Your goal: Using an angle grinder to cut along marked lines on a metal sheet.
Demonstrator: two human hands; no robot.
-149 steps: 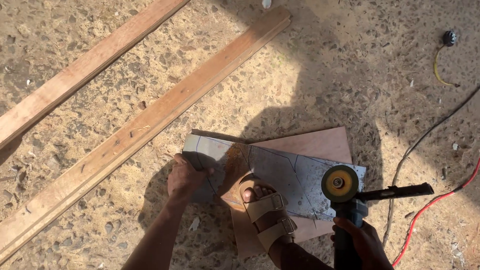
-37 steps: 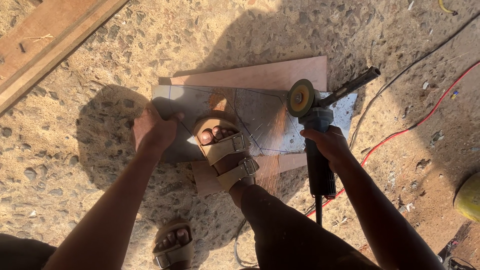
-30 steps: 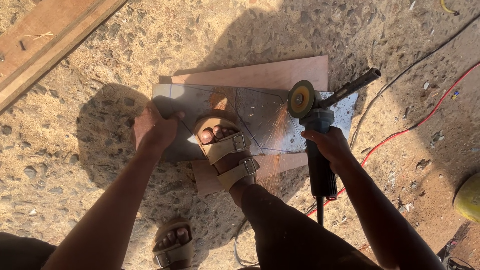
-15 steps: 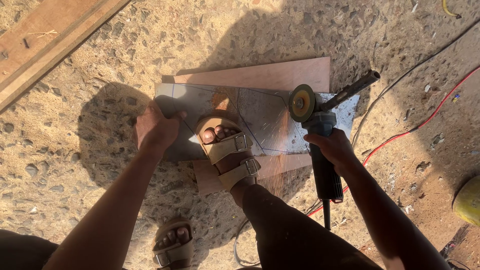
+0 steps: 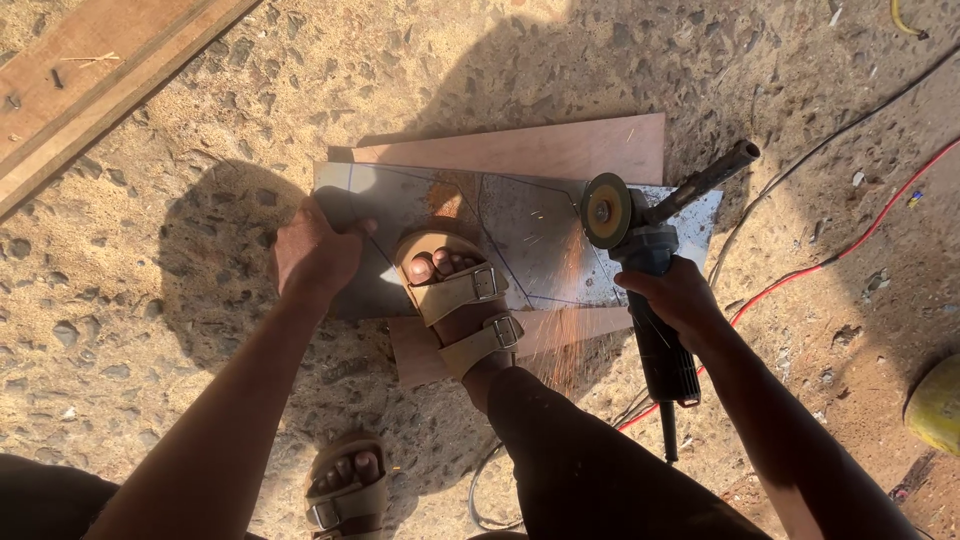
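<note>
Your arms are bare, with no sleeves or gloves on your hands. You wear tan two-strap sandals (image 5: pixel 462 305) with metal buckles, and dark trousers (image 5: pixel 590 470) on your legs.

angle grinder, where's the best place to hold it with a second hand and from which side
Probably the black side handle that sticks out up and to the right of the angle grinder. Come from the right, away from the disc and the sparks. The right hand already wraps the body; the left hand presses the metal sheet.
</note>
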